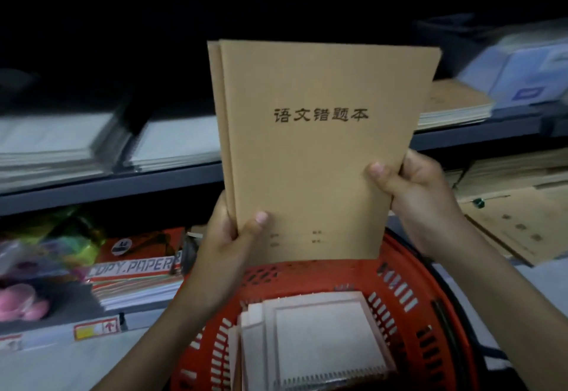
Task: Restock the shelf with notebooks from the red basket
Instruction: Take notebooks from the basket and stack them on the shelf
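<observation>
I hold a small stack of brown kraft notebooks [313,150] upright in front of me, above the red basket [396,286]. The front cover carries black Chinese characters. My left hand [229,237] grips the lower left corner, thumb on the cover. My right hand [412,184] grips the right edge, thumb across the front. More pale notebooks [316,338] lie flat inside the basket below. The grey shelf [123,187] runs behind the held stack, with a pile of brown notebooks [451,104] on it at the right.
White spiral pads [172,141] and paper stacks lie on the shelf at left. Below it sit red copy paper packs [138,264] and colourful plastic items [40,267]. Blue-white packages [528,74] are at upper right, brown folders [522,221] at lower right.
</observation>
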A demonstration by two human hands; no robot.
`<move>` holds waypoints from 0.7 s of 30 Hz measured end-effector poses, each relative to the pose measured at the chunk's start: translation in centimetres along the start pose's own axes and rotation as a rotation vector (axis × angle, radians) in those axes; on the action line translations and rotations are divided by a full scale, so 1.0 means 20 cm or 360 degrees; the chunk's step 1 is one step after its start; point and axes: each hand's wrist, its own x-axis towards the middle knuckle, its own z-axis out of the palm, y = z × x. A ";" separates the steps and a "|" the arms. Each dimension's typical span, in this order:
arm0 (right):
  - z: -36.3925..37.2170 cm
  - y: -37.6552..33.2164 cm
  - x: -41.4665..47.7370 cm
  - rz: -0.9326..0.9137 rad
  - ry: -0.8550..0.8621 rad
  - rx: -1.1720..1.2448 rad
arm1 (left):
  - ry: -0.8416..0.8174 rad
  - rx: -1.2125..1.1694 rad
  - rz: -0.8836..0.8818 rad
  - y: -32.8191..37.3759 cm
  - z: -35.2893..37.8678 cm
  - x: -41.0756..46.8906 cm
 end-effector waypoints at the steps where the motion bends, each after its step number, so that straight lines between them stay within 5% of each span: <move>1: -0.01 -0.03 0.02 -0.0033 0.0048 0.0049 | 0.0040 0.0051 0.0027 0.02 0.02 0.02; 5: -0.03 -0.11 0.07 -0.0038 0.0157 0.0155 | 0.0278 0.0097 0.0114 0.07 0.12 0.11; 14: -0.23 -0.16 0.09 0.0288 -0.0217 -0.0242 | 0.0334 -0.0135 -0.0052 0.19 0.31 0.35; 21: -0.44 -0.21 0.22 0.0205 0.0297 -0.0099 | 0.0093 0.0143 -0.0040 0.37 0.61 0.68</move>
